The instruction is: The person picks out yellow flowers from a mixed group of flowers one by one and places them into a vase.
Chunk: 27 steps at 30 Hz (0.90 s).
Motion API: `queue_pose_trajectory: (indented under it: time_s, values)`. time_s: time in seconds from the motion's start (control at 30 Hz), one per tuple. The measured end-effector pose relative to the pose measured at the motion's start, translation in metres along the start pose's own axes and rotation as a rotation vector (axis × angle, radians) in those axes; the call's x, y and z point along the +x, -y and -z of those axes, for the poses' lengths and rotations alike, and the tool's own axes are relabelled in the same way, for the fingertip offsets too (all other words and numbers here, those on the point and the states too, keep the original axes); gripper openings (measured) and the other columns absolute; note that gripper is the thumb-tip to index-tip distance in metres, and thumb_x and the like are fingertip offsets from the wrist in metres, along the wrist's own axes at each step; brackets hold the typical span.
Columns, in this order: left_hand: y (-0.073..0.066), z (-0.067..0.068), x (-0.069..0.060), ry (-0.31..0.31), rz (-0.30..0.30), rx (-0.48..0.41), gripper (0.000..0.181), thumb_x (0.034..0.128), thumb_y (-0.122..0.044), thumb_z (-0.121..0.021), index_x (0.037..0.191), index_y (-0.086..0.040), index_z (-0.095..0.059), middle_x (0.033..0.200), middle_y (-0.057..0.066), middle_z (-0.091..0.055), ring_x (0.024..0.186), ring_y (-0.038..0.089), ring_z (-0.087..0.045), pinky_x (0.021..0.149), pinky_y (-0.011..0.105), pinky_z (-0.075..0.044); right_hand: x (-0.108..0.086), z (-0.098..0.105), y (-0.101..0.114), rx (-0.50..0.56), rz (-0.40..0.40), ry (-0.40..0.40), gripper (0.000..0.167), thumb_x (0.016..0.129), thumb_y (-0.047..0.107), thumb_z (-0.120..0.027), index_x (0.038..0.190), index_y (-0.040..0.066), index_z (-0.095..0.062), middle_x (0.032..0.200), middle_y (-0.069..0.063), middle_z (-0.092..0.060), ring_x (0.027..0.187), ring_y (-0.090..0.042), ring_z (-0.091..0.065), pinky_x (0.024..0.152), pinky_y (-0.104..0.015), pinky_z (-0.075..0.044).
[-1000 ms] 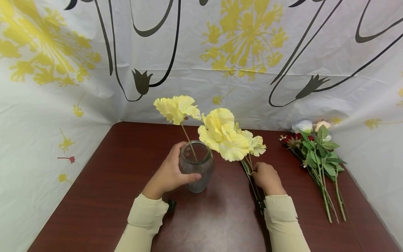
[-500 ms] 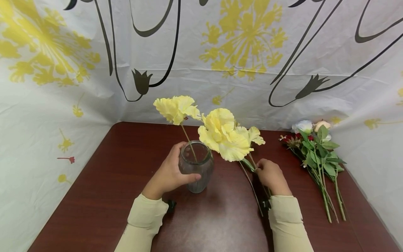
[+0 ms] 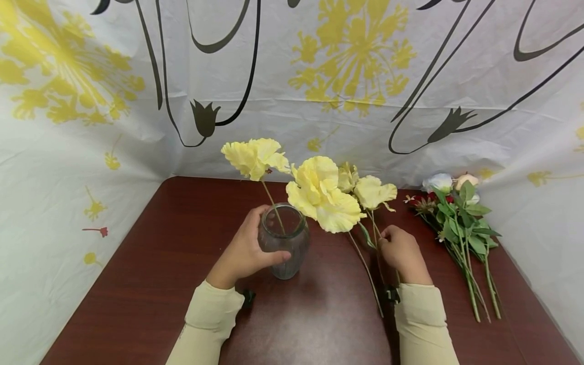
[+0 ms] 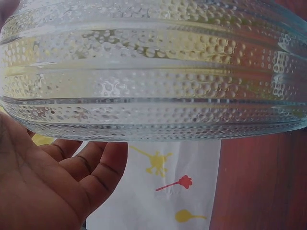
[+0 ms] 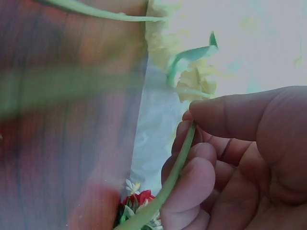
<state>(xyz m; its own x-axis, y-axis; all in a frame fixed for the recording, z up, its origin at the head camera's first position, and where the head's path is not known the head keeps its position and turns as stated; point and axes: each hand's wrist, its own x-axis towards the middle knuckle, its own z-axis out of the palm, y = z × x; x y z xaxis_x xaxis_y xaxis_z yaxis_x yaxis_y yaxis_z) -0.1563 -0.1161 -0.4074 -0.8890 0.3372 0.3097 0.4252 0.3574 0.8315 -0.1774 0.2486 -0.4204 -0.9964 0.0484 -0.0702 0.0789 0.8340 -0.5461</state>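
My left hand [image 3: 246,251] holds a clear glass vase [image 3: 294,251] round its side, thumb across the front. Dotted, ribbed glass of the vase [image 4: 158,81] fills the upper left wrist view. One yellow artificial flower [image 3: 255,158] stands in the vase, leaning left. To the right of the vase, my right hand [image 3: 403,253] pinches the green stem [image 5: 175,177] of a yellow flower [image 3: 375,191] between thumb and curled fingers. Beside it, a large yellow flower [image 3: 325,195] has its stem lying across the table. Another pale yellow bloom [image 3: 348,176] is partly hidden behind.
A bundle of artificial flowers [image 3: 463,228], with white, peach and red heads and green leaves, lies on the right of the dark red-brown table [image 3: 182,223]. A white patterned sheet [image 3: 274,101] hangs behind the table and along its sides.
My right hand has moved right with the yellow flower, whose head has parted from the large bloom. The large flower's stem is now apart from the held one. My left hand and the vase stay still.
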Motion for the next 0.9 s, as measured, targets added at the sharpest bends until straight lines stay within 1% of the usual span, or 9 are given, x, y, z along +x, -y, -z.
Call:
queue_pose_trajectory:
  time_s: [0.17, 0.4, 0.5, 0.6, 0.7, 0.83, 0.9]
  values:
    - [0.000, 0.001, 0.000, -0.020, 0.003, 0.010, 0.091, 0.0727, -0.040, -0.088, 0.144, -0.019, -0.036, 0.136, 0.000, -0.043, 0.124, 0.017, -0.044, 0.098, 0.050, -0.043, -0.001, 0.003, 0.001, 0.001, 0.018, -0.028, 0.014, 0.100, 0.012, -0.048, 0.097, 0.002, -0.058, 0.079, -0.011, -0.054, 0.070, -0.027, -0.050, 0.061, -0.038, -0.039]
    - [0.000, 0.002, 0.000, -0.019, 0.003, 0.004, 0.091, 0.0731, -0.038, -0.088, 0.144, -0.018, -0.035, 0.136, 0.000, -0.043, 0.124, 0.018, -0.044, 0.098, 0.049, -0.042, 0.001, -0.001, -0.001, -0.013, 0.020, -0.012, 0.013, 0.097, 0.012, -0.049, 0.093, 0.004, -0.059, 0.080, -0.011, -0.056, 0.070, -0.027, -0.051, 0.060, -0.038, -0.040]
    - [-0.001, 0.002, 0.001, -0.014, 0.012, -0.001, 0.091, 0.0735, -0.033, -0.088, 0.145, -0.016, -0.035, 0.137, 0.002, -0.042, 0.125, 0.019, -0.044, 0.099, 0.050, -0.042, 0.004, -0.006, -0.005, -0.044, 0.038, 0.009, 0.011, 0.095, 0.010, -0.052, 0.091, 0.004, -0.059, 0.079, -0.010, -0.056, 0.070, -0.027, -0.051, 0.062, -0.040, -0.040]
    - [-0.002, 0.002, 0.001, -0.007, 0.025, -0.017, 0.091, 0.0733, -0.023, -0.089, 0.145, -0.011, -0.034, 0.138, 0.008, -0.042, 0.126, 0.026, -0.044, 0.100, 0.052, -0.041, 0.006, -0.010, -0.008, -0.077, 0.051, 0.039, 0.008, 0.094, 0.009, -0.054, 0.088, 0.004, -0.059, 0.077, -0.009, -0.056, 0.070, -0.027, -0.051, 0.063, -0.041, -0.041]
    - [-0.003, 0.001, 0.002, 0.001, 0.027, -0.035, 0.092, 0.0729, -0.017, -0.088, 0.146, -0.007, -0.033, 0.139, 0.013, -0.041, 0.127, 0.032, -0.043, 0.100, 0.054, -0.040, 0.004, -0.010, -0.007, -0.080, 0.043, 0.057, 0.009, 0.094, 0.010, -0.057, 0.090, 0.003, -0.058, 0.076, -0.009, -0.055, 0.069, -0.026, -0.051, 0.064, -0.042, -0.041]
    - [0.000, 0.001, 0.002, 0.003, 0.025, -0.032, 0.094, 0.0726, -0.023, -0.090, 0.147, -0.013, -0.032, 0.140, 0.007, -0.041, 0.127, 0.026, -0.044, 0.099, 0.051, -0.041, 0.002, -0.009, 0.000, -0.075, 0.039, 0.025, 0.013, 0.095, 0.014, -0.059, 0.094, 0.001, -0.059, 0.078, -0.010, -0.056, 0.068, -0.026, -0.051, 0.063, -0.041, -0.041]
    - [0.000, 0.002, 0.001, 0.000, 0.023, -0.028, 0.094, 0.0725, -0.028, -0.090, 0.146, -0.017, -0.033, 0.139, 0.003, -0.041, 0.126, 0.021, -0.044, 0.099, 0.049, -0.042, 0.001, -0.010, 0.004, -0.073, 0.043, 0.009, 0.013, 0.095, 0.014, -0.059, 0.092, 0.002, -0.060, 0.077, -0.009, -0.056, 0.067, -0.025, -0.050, 0.061, -0.040, -0.040]
